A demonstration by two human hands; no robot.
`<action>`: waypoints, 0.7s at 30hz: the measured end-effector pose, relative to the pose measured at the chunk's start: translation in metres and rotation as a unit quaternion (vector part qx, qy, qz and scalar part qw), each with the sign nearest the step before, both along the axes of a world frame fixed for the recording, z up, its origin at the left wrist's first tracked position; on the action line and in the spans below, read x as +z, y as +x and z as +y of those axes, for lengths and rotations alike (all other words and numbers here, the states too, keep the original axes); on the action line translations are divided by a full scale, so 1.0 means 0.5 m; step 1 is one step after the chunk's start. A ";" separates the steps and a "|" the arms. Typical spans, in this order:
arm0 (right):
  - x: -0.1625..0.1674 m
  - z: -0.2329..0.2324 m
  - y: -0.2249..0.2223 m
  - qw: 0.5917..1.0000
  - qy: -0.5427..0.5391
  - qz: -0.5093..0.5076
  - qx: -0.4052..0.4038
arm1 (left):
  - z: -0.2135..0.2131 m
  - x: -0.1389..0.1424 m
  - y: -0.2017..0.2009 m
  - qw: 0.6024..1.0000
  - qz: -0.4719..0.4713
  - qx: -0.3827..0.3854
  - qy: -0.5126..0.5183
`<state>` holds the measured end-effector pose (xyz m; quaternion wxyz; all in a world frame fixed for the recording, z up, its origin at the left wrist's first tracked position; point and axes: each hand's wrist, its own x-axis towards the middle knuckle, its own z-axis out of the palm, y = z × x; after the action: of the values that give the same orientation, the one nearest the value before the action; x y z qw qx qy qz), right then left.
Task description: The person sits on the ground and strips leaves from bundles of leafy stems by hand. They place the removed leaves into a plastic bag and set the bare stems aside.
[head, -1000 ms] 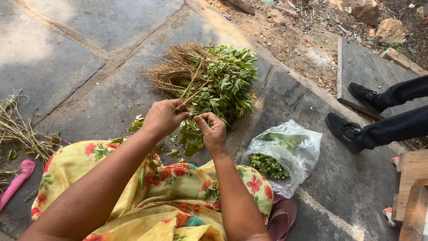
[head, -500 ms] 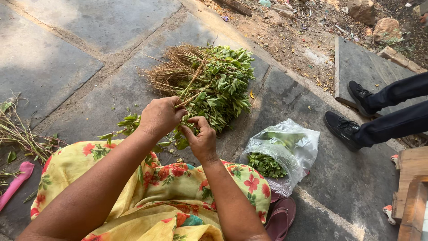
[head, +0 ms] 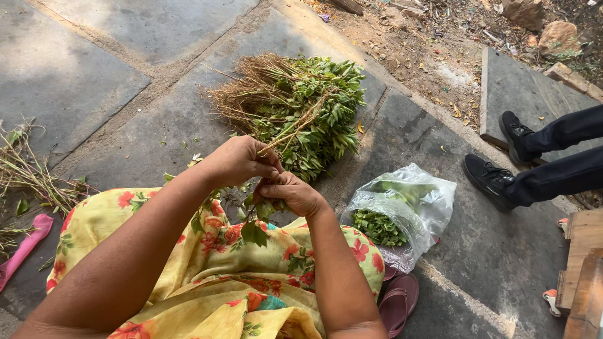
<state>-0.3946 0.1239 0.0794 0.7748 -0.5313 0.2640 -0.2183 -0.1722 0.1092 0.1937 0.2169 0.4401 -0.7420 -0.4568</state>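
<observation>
My left hand [head: 242, 160] grips a thin rooted green stalk [head: 295, 127] that sticks up and to the right, root end outward. Just below it, my right hand [head: 292, 193] closes on the leafy lower part of the same stalk, with green leaves [head: 254, 231] hanging under both hands above my yellow flowered lap [head: 207, 276]. A big bundle of leafy greens with brown roots [head: 295, 103] lies on the stone floor right beyond my hands. To the right sits an open clear plastic bag [head: 402, 210] holding picked leaves.
Discarded stems [head: 28, 179] are heaped at the left beside a pink object [head: 25, 248]. Another person's black shoes and dark trouser legs [head: 534, 166] stand at the right. A maroon sandal [head: 399, 301] lies by my knee, wooden boards [head: 581, 270] at the right edge.
My right hand has slid down and toward me along the stalk, closing under my left hand. More leaves now hang beneath the hands.
</observation>
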 end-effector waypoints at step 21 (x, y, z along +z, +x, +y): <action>0.104 0.055 0.108 0.853 -0.293 0.355 -0.246 | -0.016 -0.092 -0.035 0.965 -0.041 0.248 -0.073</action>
<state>-0.3407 0.1511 0.1315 0.3574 -0.6926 0.5675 -0.2656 -0.1897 0.1014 0.1478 0.3248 0.6118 -0.6489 -0.3150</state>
